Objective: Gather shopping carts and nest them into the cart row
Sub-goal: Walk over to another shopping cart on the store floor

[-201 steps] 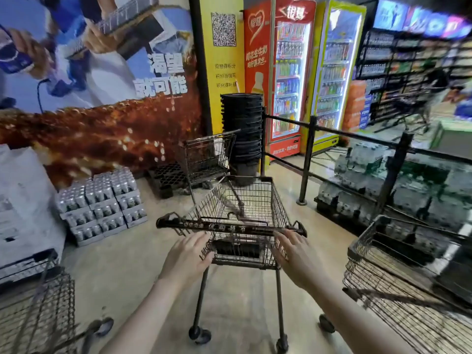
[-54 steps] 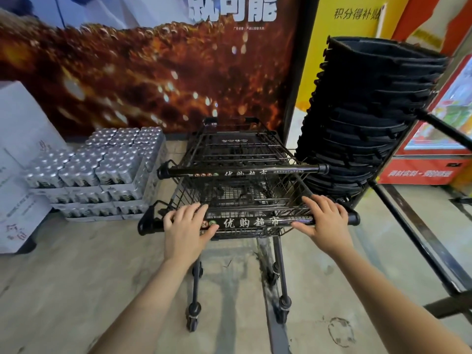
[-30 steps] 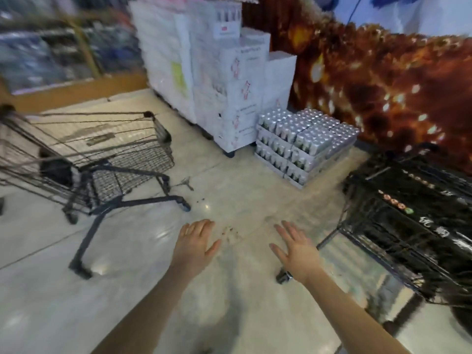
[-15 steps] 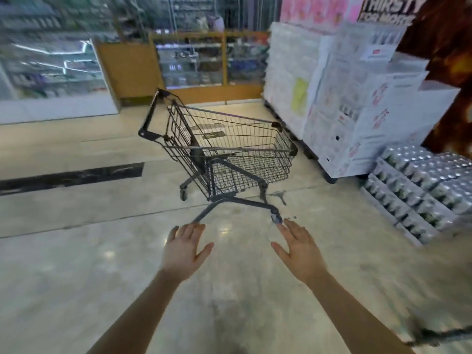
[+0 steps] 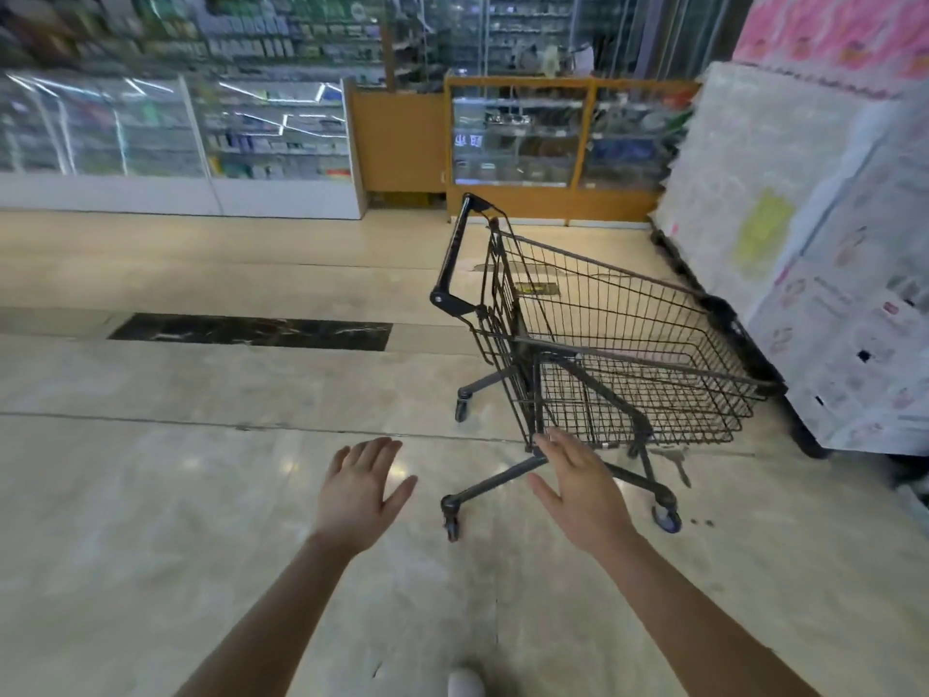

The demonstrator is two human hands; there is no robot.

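Note:
A lone dark wire shopping cart (image 5: pixel 618 344) stands on the pale tiled floor ahead and to the right. It is side-on to me, its black handle (image 5: pixel 455 259) at the left end and its basket nose pointing right toward stacked boxes. My left hand (image 5: pixel 359 490) is held out flat over the floor, fingers apart, holding nothing. My right hand (image 5: pixel 583 490) is also open, palm down, just in front of the cart's lower frame and apart from it. The cart row is out of view.
Tall stacks of white boxes (image 5: pixel 814 254) on a pallet stand close against the cart's right end. Glass display counters (image 5: pixel 281 143) and a wooden cabinet (image 5: pixel 563 143) line the far wall. A dark floor strip (image 5: pixel 251 332) lies to the left.
I let go of the nested cart at the row and turned left. The lone cart has come into view and grown closer. Both hands stay open in front of me.

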